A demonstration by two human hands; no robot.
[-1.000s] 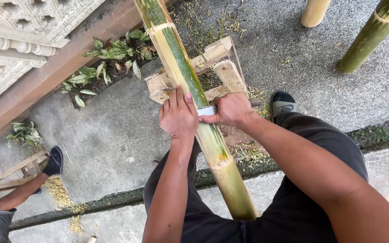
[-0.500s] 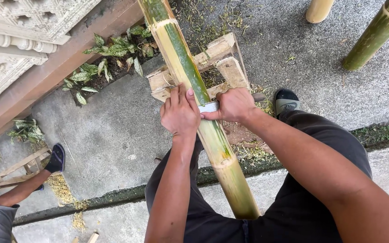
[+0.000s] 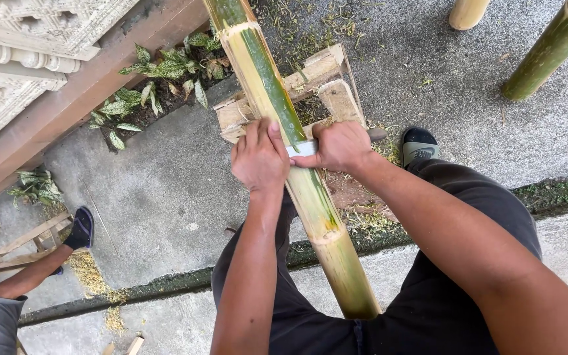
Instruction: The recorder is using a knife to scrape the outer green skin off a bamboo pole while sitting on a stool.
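Green bamboo pole [image 3: 277,118] — both hands press flat metal blade [image 3: 302,148] across.

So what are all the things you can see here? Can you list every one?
bamboo pole: one, green and yellow, slanting across the wooden stand, between the knees
blade: one, pale metal, across the pole, between both hands
wooden stand: one, pale wood, under the pole
other bamboo poles: two, one green, one yellow, top right
leafy plants: several, green, along the wall
shavings: yellowish pile, lower left
another person's leg and shoe: dark shoe, left edge
left hand: on the pole
right hand: gripping the blade
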